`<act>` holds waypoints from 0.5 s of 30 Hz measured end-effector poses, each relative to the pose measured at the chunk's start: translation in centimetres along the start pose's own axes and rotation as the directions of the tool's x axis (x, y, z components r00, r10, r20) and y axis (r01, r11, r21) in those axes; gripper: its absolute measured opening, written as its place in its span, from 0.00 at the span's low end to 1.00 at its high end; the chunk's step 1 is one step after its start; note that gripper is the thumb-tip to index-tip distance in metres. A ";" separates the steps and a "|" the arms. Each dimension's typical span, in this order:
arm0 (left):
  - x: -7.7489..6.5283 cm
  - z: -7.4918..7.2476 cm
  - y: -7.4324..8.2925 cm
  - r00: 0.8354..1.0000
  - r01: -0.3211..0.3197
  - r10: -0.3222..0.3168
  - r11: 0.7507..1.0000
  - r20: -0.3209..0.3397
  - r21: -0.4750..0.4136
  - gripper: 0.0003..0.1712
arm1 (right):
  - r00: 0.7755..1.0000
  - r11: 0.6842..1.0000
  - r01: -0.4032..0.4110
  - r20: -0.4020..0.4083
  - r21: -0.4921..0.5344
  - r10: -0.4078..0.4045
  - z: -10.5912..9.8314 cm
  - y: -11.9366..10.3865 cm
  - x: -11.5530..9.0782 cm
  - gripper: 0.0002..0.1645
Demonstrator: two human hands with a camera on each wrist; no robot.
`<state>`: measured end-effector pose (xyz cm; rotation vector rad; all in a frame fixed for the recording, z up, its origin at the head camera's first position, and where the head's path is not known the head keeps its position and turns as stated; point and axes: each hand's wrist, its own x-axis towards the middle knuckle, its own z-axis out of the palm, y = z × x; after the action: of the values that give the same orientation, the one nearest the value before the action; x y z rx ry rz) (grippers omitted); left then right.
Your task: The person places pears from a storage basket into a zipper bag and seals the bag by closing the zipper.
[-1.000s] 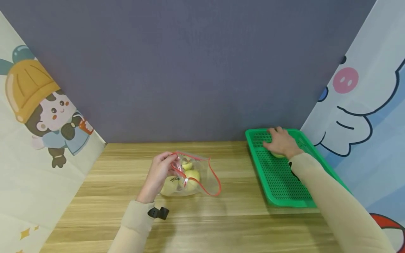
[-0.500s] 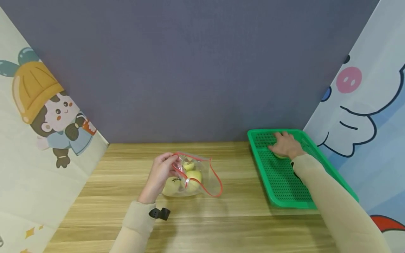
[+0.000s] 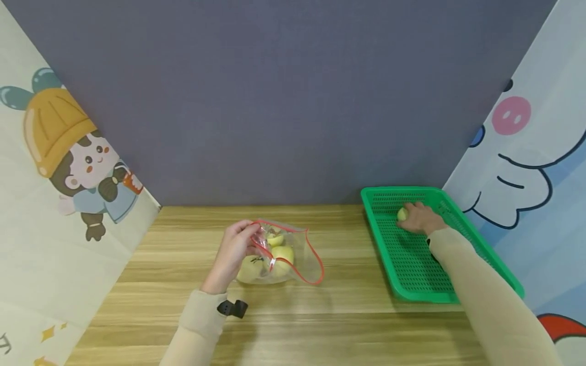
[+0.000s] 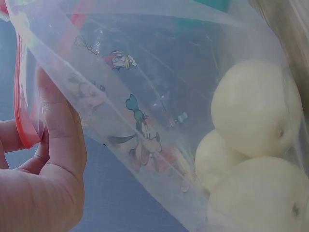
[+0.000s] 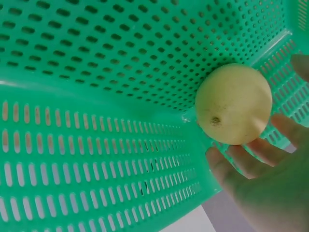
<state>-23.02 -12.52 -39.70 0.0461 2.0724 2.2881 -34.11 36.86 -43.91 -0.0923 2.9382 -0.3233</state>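
The pale yellow fruit [image 5: 231,108] sits in the green basket [image 3: 378,244], toward its far end. Your right hand [image 3: 422,219] has its grip spread about it: the fingers touch the fruit's near side, and the thumb stands apart from its surface.

Well to the left, your left hand [image 3: 230,253] pinches the red-edged mouth of the clear bag [image 3: 301,254] between thumb and fingers. The mouth gapes, and three more pale fruits [image 4: 256,108] lie bunched together in the bag, which has cartoon figures printed on it.

Bag and basket both rest on your wood-grain desk [image 3: 320,333]. Behind it rises a grey panel [image 3: 284,101], with cartoon-printed sheets [image 3: 27,229] at either side.
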 end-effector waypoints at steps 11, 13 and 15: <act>0.1 0.1 -0.1 1.000 -0.006 0.006 1.000 -0.004 0.009 0.13 | 0.999 0.999 0.039 -0.032 0.013 -0.038 -0.1 1.1 0.1 0.47; 0.1 0.1 -0.1 1.000 -0.002 0.002 1.000 -0.002 0.007 0.13 | 0.999 0.999 0.039 -0.031 0.017 -0.038 -0.2 1.4 -0.1 0.47; 0.1 0.1 -0.1 1.000 -0.002 0.002 1.000 0.001 0.008 0.13 | 0.999 0.999 0.043 -0.026 0.023 -0.043 -0.3 1.5 -0.2 0.47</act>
<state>-23.16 -12.39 -39.75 0.0501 2.0823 2.2807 -34.06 38.43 -43.91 -0.1496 2.9599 -0.3673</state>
